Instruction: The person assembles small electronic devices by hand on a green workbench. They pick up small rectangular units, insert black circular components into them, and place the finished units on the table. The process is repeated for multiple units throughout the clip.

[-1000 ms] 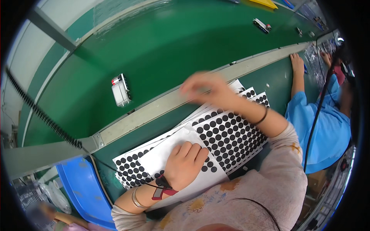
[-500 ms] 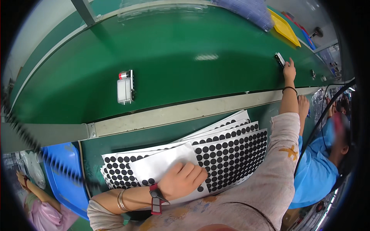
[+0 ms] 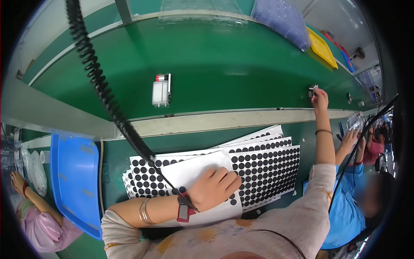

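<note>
Fingers (image 3: pixel 317 92) of right hand (image 3: pixel 320 102) pinching small assembly (image 3: pixel 312 89) near front edge of green table (image 3: pixel 241 71), toward right end (pickup step, looks like). Left hand (image 3: pixel 214 188) resting curled on dotted sheets (image 3: pixel 271 170), can't tell if gripping. Lifting probably calling for steady pinch.

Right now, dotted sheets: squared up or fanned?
Fanned: the dotted sheets overlap, their upper-right corners splayed at different angles.
</note>
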